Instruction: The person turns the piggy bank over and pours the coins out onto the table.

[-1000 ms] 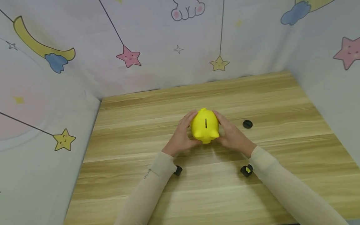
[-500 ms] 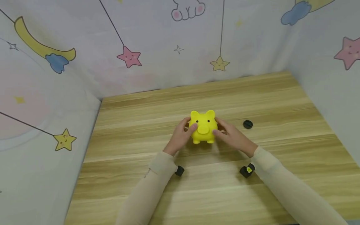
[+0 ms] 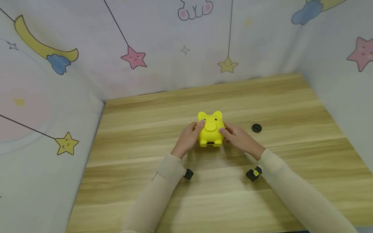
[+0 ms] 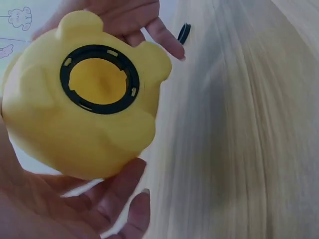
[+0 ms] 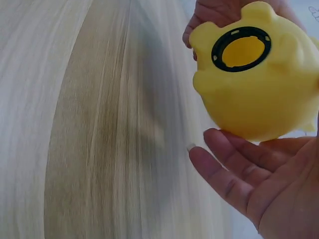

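Observation:
A yellow piggy bank [image 3: 210, 132] is held up between both hands, its snout and eyes facing me in the head view. My left hand [image 3: 188, 137] grips its left side, thumb over the front by one eye. On the other side my right hand [image 3: 239, 138] grips it with the thumb on the front. Both wrist views look up at the underside, where a black ring [image 4: 130, 74] with notches surrounds an open round hole. Through that hole the yellow inside shows. A round black plug [image 3: 256, 128] lies on the table to the right of the right hand.
The wood-grain table [image 3: 140, 129] runs back to a pale curtain [image 3: 163, 38] printed with stars and moons, which also rises at both sides. Black wrist cameras [image 3: 254, 174] sit at each cuff.
The piggy bank has turned from slot-side toward me to face toward me, then tipped further back, so dark underside shows between its feet. Both thumbs have come onto its front. The black plug stays put.

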### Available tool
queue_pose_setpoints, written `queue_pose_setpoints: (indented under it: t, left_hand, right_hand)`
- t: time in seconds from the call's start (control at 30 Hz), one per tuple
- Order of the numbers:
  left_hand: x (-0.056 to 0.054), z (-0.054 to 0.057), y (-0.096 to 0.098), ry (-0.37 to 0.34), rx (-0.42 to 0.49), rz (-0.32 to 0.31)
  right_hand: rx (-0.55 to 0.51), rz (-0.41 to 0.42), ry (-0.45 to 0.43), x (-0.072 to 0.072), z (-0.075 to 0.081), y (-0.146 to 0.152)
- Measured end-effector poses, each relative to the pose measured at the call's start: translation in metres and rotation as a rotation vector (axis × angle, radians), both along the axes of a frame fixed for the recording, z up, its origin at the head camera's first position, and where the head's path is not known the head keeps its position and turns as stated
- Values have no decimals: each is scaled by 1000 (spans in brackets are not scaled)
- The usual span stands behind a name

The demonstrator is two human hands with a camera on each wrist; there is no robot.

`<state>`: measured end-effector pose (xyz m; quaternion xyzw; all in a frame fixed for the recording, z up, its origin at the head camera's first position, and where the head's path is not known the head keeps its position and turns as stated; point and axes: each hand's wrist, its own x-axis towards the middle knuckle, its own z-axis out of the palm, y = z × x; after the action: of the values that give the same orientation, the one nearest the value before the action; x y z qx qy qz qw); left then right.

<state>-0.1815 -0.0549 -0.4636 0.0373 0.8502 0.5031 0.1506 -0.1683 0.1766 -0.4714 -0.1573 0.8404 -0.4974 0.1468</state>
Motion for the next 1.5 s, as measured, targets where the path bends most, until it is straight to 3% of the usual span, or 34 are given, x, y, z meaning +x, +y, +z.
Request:
queue_pose_setpoints:
  t: [0.2,0.3,0.43,0.57,0.7,0.77,0.87,0.93,1.07,1.17,1.33,1.5]
  left_hand:
    - [-2,-8,-11,91,197,-144]
    - [-3,-11,-15,193,243,-241]
    - [-4,-12,-15,436,170,-323]
    - [-2,-13,-12,665,88,-333]
    - [0,-13,-9,745,64,-329]
    - [0,-13,-9,742,64,-330]
    - [0,-15,-10,675,63,-325]
    - [1,-14,-11,577,91,-308]
    - [0,-11,-11,360,133,-209]
    - [-2,-11,-9,291,124,-139]
    - [0,-13,-8,240,83,-100]
    - [3,-16,-7,197,41,-123]
  right_hand:
    - [-48,25,48,-2,-3,12]
    - [-78,35,116,-1,-3,15]
    - [-59,51,343,2,-5,10]
    - [-15,13,643,2,-12,2]
    - [5,-33,788,3,-16,-3]
    - [9,-30,781,3,-17,-3]
    - [-5,12,674,3,-16,0]
    - [-12,46,556,3,-14,4]
    - [-29,50,301,2,-10,9]
    - [-52,30,182,0,-8,8]
    - [-31,24,128,0,-9,3]
    - [28,6,133,4,-11,4]
